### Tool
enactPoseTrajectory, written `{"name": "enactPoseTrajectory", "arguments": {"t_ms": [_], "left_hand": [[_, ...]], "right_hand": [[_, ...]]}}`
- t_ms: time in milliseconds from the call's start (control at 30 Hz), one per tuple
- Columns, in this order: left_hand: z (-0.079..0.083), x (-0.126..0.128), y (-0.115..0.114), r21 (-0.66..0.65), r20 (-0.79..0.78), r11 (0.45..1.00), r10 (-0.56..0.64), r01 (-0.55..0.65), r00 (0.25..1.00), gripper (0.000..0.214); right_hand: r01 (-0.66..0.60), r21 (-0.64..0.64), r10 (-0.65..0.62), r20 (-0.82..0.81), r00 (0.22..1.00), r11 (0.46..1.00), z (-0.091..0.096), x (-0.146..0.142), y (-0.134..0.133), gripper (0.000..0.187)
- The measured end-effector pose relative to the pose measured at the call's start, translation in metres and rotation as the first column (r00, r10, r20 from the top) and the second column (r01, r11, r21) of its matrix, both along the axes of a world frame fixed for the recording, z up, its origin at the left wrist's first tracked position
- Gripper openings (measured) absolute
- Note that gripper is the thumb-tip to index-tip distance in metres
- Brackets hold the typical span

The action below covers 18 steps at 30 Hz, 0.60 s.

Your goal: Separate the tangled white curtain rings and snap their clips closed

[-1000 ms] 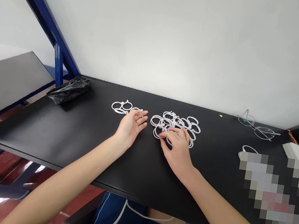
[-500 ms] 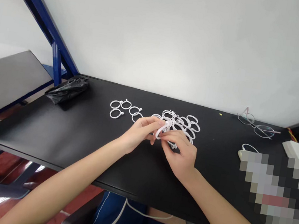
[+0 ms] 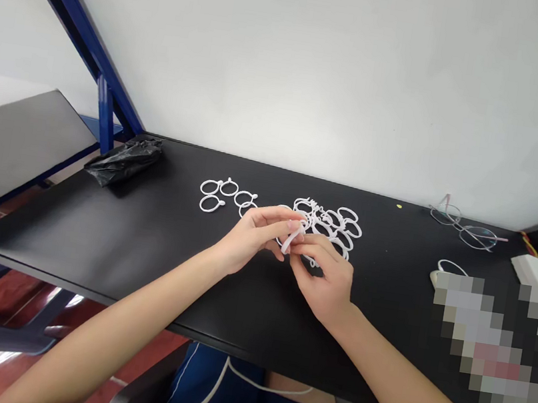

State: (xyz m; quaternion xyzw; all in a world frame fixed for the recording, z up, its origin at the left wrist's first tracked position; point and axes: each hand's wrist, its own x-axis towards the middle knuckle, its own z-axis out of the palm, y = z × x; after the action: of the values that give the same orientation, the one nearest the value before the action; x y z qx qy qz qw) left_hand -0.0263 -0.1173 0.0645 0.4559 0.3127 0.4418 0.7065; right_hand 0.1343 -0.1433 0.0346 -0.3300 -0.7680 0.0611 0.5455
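Held ring: one white ring (image 3: 291, 240), raised just above the near edge of the heap, between the two hands.
Left hand (image 3: 256, 237): thumb and fingers pinched on the ring's upper part.
Right hand (image 3: 326, 274): fingertips closed on its lower edge (their exact hold is half hidden from me).
Heap: white rings (image 3: 322, 226) tangled together on the black desk (image 3: 143, 230), behind the right hand.
Loose rings (image 3: 221, 185): five, left of the heap, one touching the left hand's outline.
Far left: a crumpled black bag (image 3: 126, 161).

We seem to be in a home or dormitory: black desk (image 3: 143, 230), white wall (image 3: 289, 63), eyeglasses (image 3: 478, 237), blue metal frame (image 3: 105, 110), red floor (image 3: 150, 353).
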Motion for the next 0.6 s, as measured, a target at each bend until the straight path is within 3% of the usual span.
{"name": "enactPoseTrajectory", "arguments": {"t_ms": [433, 600], "left_hand": [[-0.0024, -0.0011, 0.0006, 0.034, 0.025, 0.999, 0.021, -0.022, 0.999, 0.017], [-0.0015, -0.0034, 0.0009, 0.075, 0.012, 0.997, 0.014, -0.015, 1.000, 0.017]], "right_hand": [[0.057, -0.014, -0.057, 0.002, 0.998, 0.998, 0.0025, -0.0017, -0.0027, 0.021], [0.108, 0.004, -0.107, -0.116, 0.988, 0.994, -0.0024, 0.0032, -0.0034, 0.023]]}}
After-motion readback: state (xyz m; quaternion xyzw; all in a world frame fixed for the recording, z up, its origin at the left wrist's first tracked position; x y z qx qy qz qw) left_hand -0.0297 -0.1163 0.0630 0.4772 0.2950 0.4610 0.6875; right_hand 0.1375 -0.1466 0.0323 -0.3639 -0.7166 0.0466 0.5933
